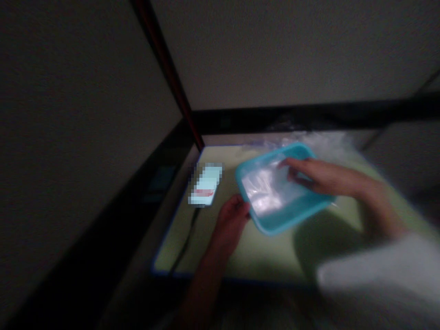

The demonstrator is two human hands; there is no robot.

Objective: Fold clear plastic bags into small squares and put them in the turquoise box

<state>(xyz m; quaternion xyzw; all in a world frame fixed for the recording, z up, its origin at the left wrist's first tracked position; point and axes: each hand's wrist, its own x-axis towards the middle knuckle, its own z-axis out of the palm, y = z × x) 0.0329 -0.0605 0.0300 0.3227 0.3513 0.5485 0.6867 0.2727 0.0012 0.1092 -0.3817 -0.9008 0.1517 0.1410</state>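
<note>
My left hand (235,217) is closed on the near left edge of a light-blue rectangular plastic tray (275,225), which it holds tilted above the pale green surface. A shiny clear plastic bag (264,190) lies inside the tray; I cannot make out any contents. My right hand (316,174) reaches over the tray from the right, its fingers apart and stretched over the bag. Blur hides whether the fingertips touch the plastic.
A lit phone (207,184), its screen pixelated, lies left of the tray with a dark cable (185,243) running from it. Crumpled clear plastic (326,142) lies behind the tray. The blue-edged green table (247,259) stands against walls in dim light.
</note>
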